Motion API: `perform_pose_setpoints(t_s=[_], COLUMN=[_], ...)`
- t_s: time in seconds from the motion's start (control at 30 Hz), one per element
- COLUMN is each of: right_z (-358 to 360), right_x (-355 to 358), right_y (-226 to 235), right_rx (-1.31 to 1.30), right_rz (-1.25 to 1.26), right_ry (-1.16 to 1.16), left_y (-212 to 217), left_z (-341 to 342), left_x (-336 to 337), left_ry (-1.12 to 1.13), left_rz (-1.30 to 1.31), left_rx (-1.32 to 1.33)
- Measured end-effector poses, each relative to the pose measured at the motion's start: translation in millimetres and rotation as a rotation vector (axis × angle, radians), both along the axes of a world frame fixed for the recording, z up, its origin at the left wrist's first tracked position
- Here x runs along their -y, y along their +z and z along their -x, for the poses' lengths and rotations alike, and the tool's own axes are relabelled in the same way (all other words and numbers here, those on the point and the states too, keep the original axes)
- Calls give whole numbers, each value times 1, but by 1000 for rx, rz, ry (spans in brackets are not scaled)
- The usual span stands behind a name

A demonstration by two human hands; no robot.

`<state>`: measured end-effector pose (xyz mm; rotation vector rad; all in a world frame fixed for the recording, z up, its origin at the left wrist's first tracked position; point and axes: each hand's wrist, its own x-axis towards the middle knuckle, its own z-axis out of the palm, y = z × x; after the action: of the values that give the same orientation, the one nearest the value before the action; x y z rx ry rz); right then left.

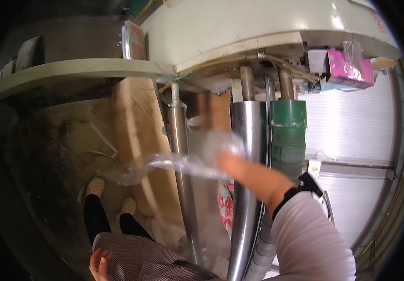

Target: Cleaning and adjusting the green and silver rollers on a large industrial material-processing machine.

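My right hand (230,161) reaches across the steel rollers, smeared by motion. From it a strip of clear plastic film (164,164) trails left, crossing in front of the thin steel roller (181,154); a bunched, blurry part of the film lies at the fingers. The thicker shiny roller (248,136) is just behind this hand and forearm. My left hand (100,264) hangs low at the left, beside the checked apron (136,255). Its fingers are loosely bent and apart, with nothing visible in them.
A pale machine body (258,28) spans the top, with a curved bar (71,70) to its left. Right of the rollers stands a green-sleeved roller (288,114). A pink box (349,69) sits at upper right. A brown board (141,131) and loose strips lie on the floor.
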<state>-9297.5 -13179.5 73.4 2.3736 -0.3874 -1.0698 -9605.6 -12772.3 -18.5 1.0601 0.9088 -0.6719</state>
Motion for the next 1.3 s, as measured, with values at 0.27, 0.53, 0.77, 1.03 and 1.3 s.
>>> perform_pose_setpoints(t_s=[0.27,0.53,0.77,1.03,1.3], right_z=[3,68,37,103,41], right_x=[140,74,87,70,122], right_y=[-15,42,69,61,44], right_rx=[-222,183,289,347,521], right_rz=[-73,-109,-27,-8,-46], right_ry=[315,194,138,14,75], left_y=[-5,10,16,17,29], left_z=[-3,-3,-16,-6,-58], left_x=[0,2,-2,-25,-3], left_ry=[50,67,110,126,67], left_rz=[71,66,134,35,117], left_rx=[-2,57,73,55,112])
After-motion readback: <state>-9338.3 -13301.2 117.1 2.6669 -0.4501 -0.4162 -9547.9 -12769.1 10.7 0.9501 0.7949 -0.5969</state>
